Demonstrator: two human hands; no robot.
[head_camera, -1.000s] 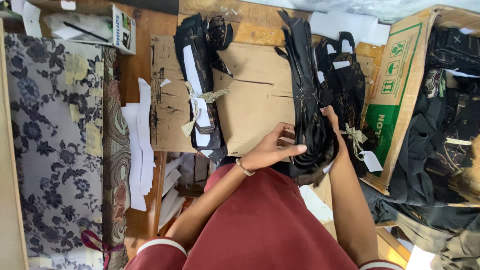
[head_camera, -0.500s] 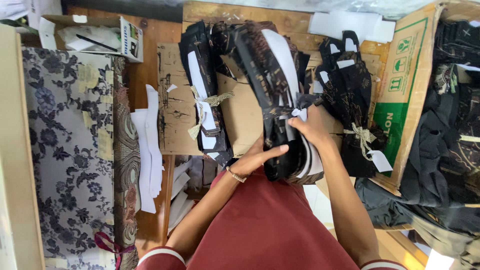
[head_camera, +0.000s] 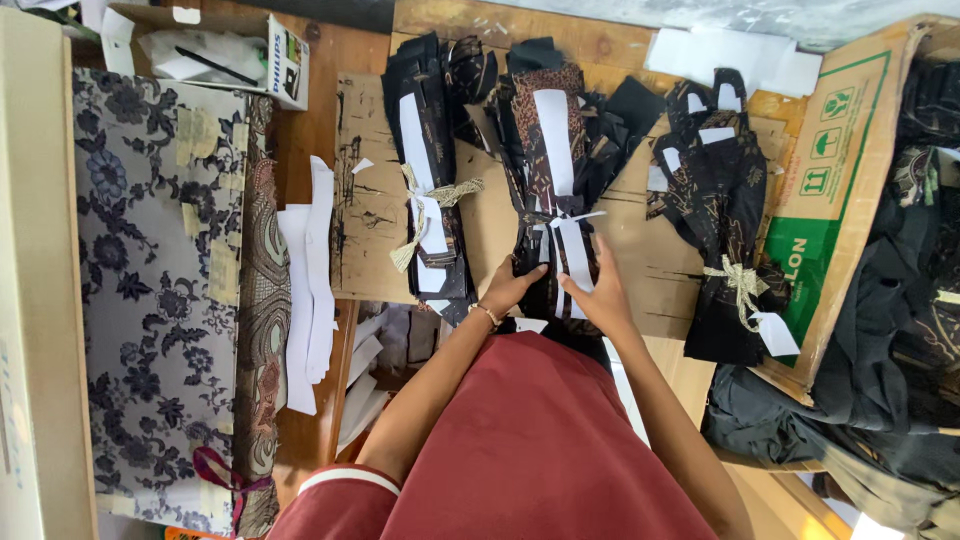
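— What kind of surface is seen here?

— A wooden table (head_camera: 620, 40) is seen from above, covered in the middle by a flattened cardboard sheet (head_camera: 370, 210). A flowered cloth (head_camera: 150, 300) is laid along one side, with white paper strips (head_camera: 305, 290) beside it and a small open box (head_camera: 215, 50) in the corner. On the other side a large cardboard carton (head_camera: 825, 190) lies tipped, with dark cloth (head_camera: 900, 330) heaped in and under it.

— And where is the bundle being handled?

— The middle bundle (head_camera: 555, 170) of black and brown patterned fabric pieces lies flat on the cardboard, between a tied bundle (head_camera: 430, 170) on one side and another tied bundle (head_camera: 725, 230) on the other, apart from both. A white paper label is laid along its top, probably so that the lot can be told apart.

— How is it held?

— Its near end is pressed from both sides. The left hand (head_camera: 512, 285) is curled against one edge and the right hand (head_camera: 600, 290) is laid on the other, fingers spread over the white strip crossing its middle. Neither hand is closed fully round it; the stack appears to be steadied and squared so the layers are kept together.

— Why are the neighbours bound?

— Each is cinched with a pale ribbon bow (head_camera: 435, 200), seemingly to stop the pieces from sliding loose.
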